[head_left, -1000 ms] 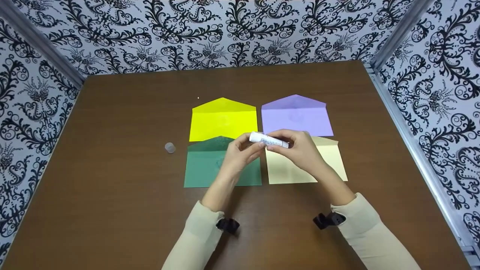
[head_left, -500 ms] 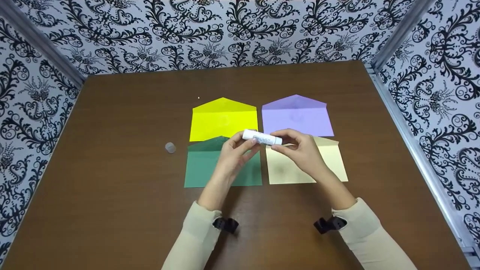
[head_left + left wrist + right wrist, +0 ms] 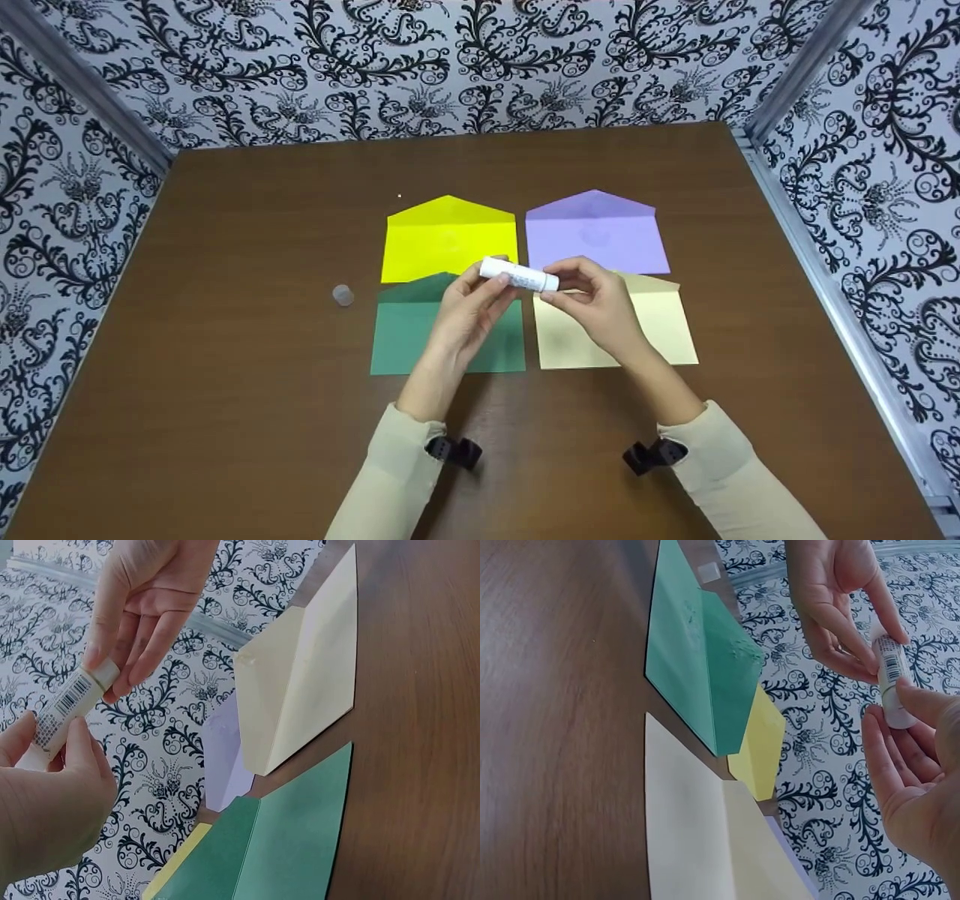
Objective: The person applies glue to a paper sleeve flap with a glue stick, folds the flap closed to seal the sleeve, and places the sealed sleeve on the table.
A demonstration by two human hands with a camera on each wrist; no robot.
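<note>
A white glue stick [image 3: 519, 274] with a printed label and barcode is held between both hands above the envelopes. My left hand [image 3: 465, 315] pinches its body between thumb and fingers. The thumb and fingertips of my right hand [image 3: 598, 304] grip the opposite end, at the narrow base band [image 3: 105, 673]. Below lie four-sided paper envelopes with raised flaps: green [image 3: 409, 337] under the left hand, cream [image 3: 577, 341] under the right. Behind them are a yellow envelope [image 3: 420, 247] and a purple envelope [image 3: 630, 247].
A small translucent cap [image 3: 343, 295] stands on the brown table [image 3: 225, 375] left of the green envelope. A tiny white speck [image 3: 399, 196] lies behind the yellow one. Black-and-white patterned walls [image 3: 420, 67] border the table's back and sides.
The glue stick has shifted left and slightly up with the left hand. The right hand's fingers now sit at its very end rather than overlapping it. The envelopes and cap stay put.
</note>
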